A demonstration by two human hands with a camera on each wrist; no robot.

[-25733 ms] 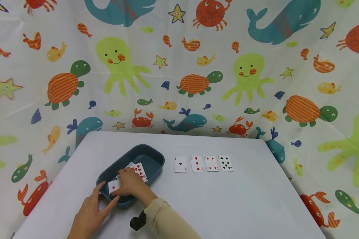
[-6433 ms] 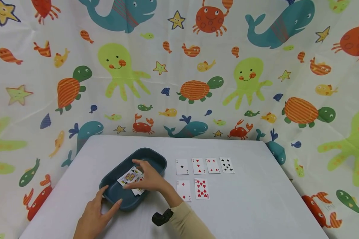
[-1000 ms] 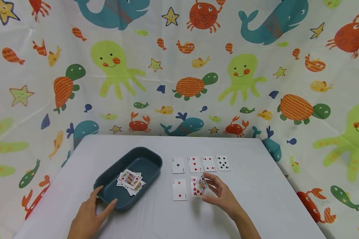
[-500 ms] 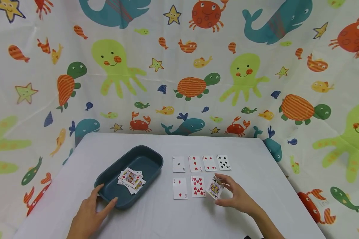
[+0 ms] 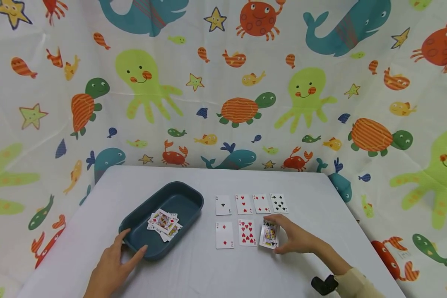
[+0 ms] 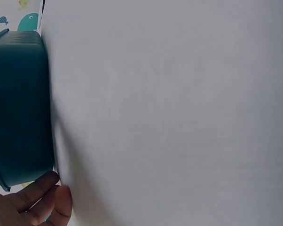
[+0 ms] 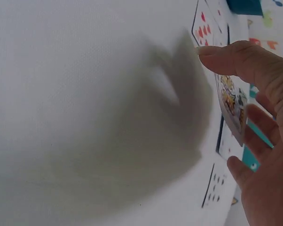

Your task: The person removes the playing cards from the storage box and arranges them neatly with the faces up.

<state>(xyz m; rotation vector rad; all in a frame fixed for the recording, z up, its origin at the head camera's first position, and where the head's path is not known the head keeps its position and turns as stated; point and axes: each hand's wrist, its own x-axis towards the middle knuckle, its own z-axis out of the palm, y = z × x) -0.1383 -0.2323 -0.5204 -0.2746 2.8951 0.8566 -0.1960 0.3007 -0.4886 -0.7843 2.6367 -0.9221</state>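
Thumb and fingers of my right hand (image 5: 296,236) pinch a face-up picture playing card (image 5: 269,234) with a black suit mark. In the head view it is low over the tabletop, just right of the ten of hearts (image 5: 247,232). The right wrist view shows the playing card (image 7: 233,101) tilted between thumb and fingers. My left hand (image 5: 109,265) holds the near end of a dark teal tray (image 5: 160,250), thumb and forefinger spread across its corner. Inside lies a loose pile of playing cards (image 5: 164,223), a red-suited picture card on top.
A back row holds an ace of clubs (image 5: 223,205), a hearts card (image 5: 243,204), a diamonds card (image 5: 262,204) and a spades card (image 5: 279,203). Below the ace lies a two of diamonds (image 5: 224,235). A sea-animal curtain (image 5: 208,82) hangs behind the white table (image 5: 193,275).
Across the last second my right hand has carried the picture card rightward from above the ten of hearts and lowered it beside that card. The left hand stays at the tray.
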